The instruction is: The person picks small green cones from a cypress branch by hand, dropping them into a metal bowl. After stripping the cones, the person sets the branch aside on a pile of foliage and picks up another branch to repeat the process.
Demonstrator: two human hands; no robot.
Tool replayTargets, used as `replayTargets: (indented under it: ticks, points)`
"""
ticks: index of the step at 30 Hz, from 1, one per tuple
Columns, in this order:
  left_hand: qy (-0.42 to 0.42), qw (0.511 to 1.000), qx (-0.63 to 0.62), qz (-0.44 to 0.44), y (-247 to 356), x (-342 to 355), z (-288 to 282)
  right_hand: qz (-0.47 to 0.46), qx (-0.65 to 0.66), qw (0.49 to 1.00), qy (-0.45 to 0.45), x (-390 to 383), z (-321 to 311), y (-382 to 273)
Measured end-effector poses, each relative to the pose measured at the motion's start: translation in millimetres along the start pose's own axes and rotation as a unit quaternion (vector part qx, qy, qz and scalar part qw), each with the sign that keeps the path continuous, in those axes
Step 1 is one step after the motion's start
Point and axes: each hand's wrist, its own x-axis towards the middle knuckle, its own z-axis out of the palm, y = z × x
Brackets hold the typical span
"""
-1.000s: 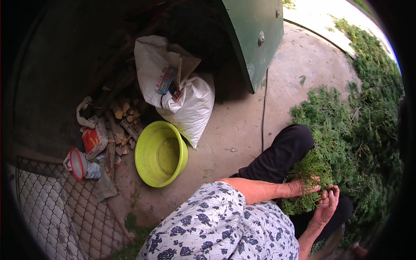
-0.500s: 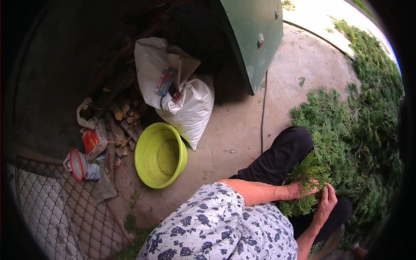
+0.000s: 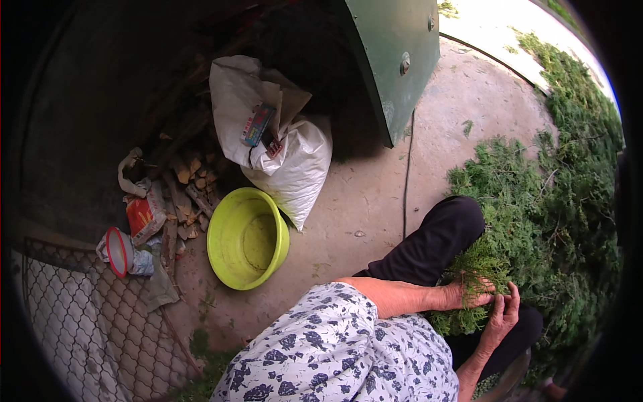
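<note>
My left hand (image 3: 465, 295) is closed around a green conifer sprig (image 3: 483, 262), whose flat leafy fronds stick out above and below the fingers. Close by its fingertips is my right hand (image 3: 502, 315), with finger and thumb parted and nothing visible between them. Both hands are over my lap, between my dark-trousered knees (image 3: 445, 228). Below the right forearm, the rim of a round basin (image 3: 519, 372) shows in part, with small green bits (image 3: 487, 384) inside; the rest is hidden by my arm and leg.
A large heap of cut conifer branches (image 3: 576, 194) lies along the right. Left of me stand a yellow-green basin (image 3: 218, 248), a white woven sack (image 3: 298, 167) and split firewood (image 3: 177, 194). A green metal panel (image 3: 395, 60) rises at the back; wire mesh (image 3: 127, 321) lies at lower left.
My right hand's finger and thumb have spread apart from a pinch beside the sprig. My left hand keeps its hold in nearly the same place.
</note>
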Motion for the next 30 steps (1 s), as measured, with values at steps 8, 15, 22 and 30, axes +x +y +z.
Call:
replayTargets:
  ticks: [8, 15, 22, 30]
  points:
    - [0.062, 0.996, -0.047, 0.035, -10, 2, 7, -0.006, -0.012, 1.0, 0.016, 2, -1, 2]
    - [0.013, 0.97, -0.228, -0.088, -15, -1, 9, -0.032, -0.062, 0.993, -0.091, 8, -8, 7]
    - [0.03, 0.942, -0.319, -0.098, -9, -2, 2, -0.099, -0.084, 0.991, -0.042, 5, -3, 17]
    - [0.019, 0.945, -0.29, -0.152, -6, 5, -4, 0.135, 0.257, 0.957, 0.006, 6, -8, 12]
